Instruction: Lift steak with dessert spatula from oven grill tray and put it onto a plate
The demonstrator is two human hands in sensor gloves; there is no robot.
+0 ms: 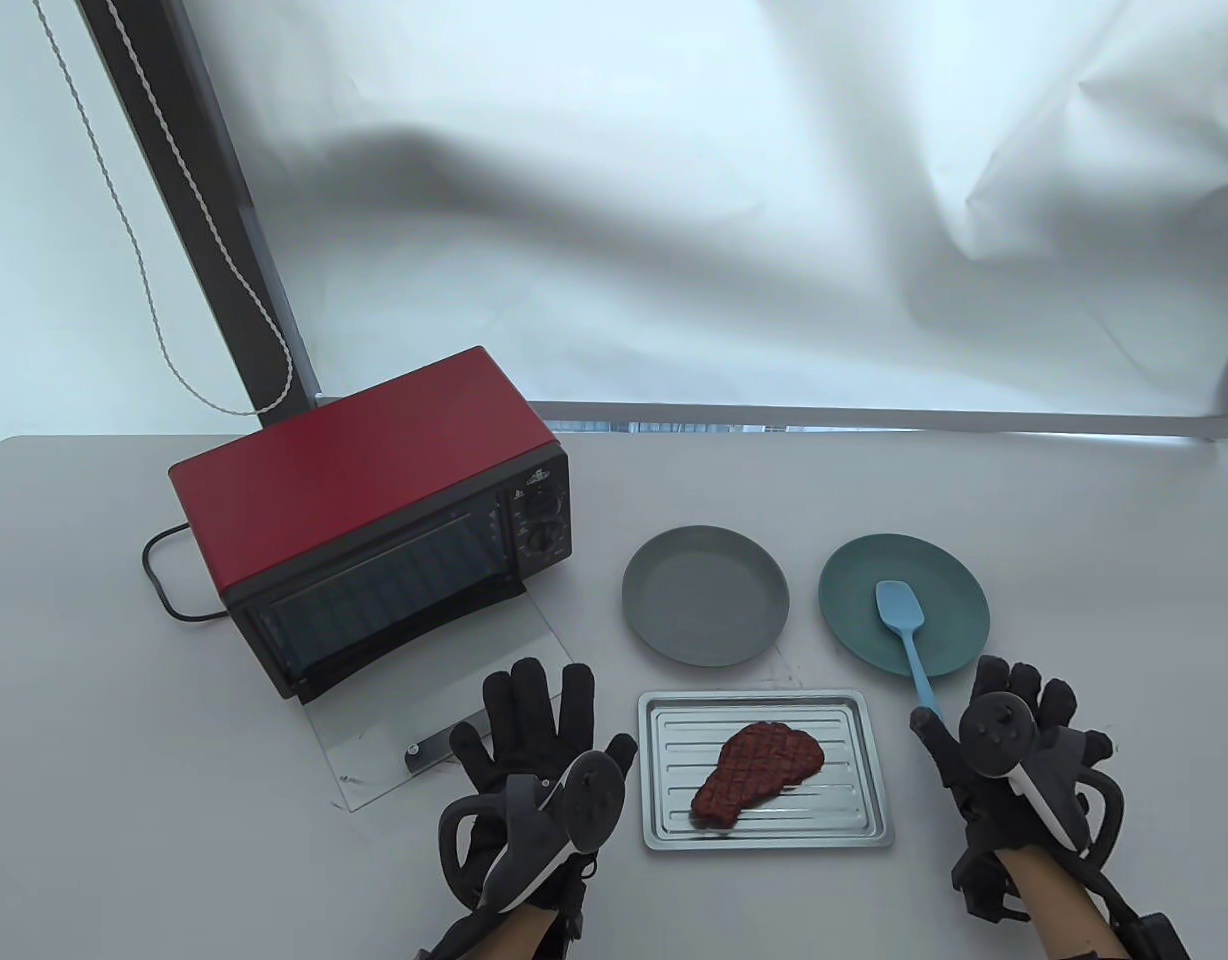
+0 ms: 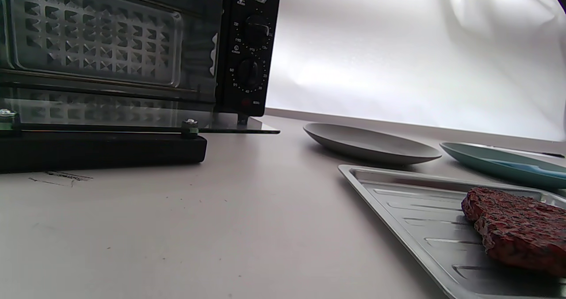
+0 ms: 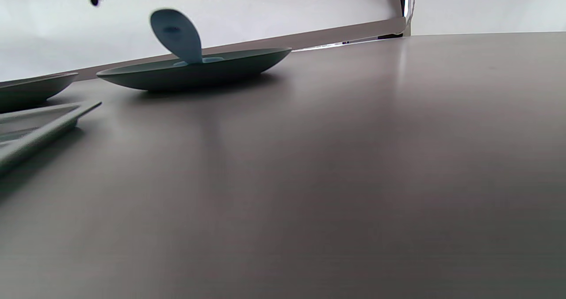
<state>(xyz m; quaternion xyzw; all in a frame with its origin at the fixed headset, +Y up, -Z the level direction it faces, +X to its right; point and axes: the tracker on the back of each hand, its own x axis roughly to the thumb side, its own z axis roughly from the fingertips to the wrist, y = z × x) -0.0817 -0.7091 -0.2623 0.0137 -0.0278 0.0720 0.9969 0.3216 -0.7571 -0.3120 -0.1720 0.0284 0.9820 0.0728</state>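
Observation:
A brown grilled steak [image 1: 759, 775] [image 2: 517, 228] lies on the silver grill tray [image 1: 854, 800] [image 2: 398, 193] near the table's front. The light blue spatula [image 1: 904, 625] rests in the teal plate [image 1: 949, 590] [image 3: 194, 71], and its handle end [image 3: 177, 33] sticks out over the near rim. My right hand [image 1: 984, 700] sits just behind that handle with fingers loosely spread; the thumb tip is beside the handle end, and contact is unclear. The left hand [image 1: 544, 710] lies flat and spread on the table left of the tray. An empty grey plate [image 1: 704, 608] [image 2: 371, 144] stands behind the tray.
A red toaster oven [image 1: 374, 500] [image 2: 132, 47] stands at the left, its glass door [image 1: 434, 690] folded down onto the table just beyond my left fingers. Its black cable [image 1: 159, 580] loops off the left side. White sheeting hangs behind the table.

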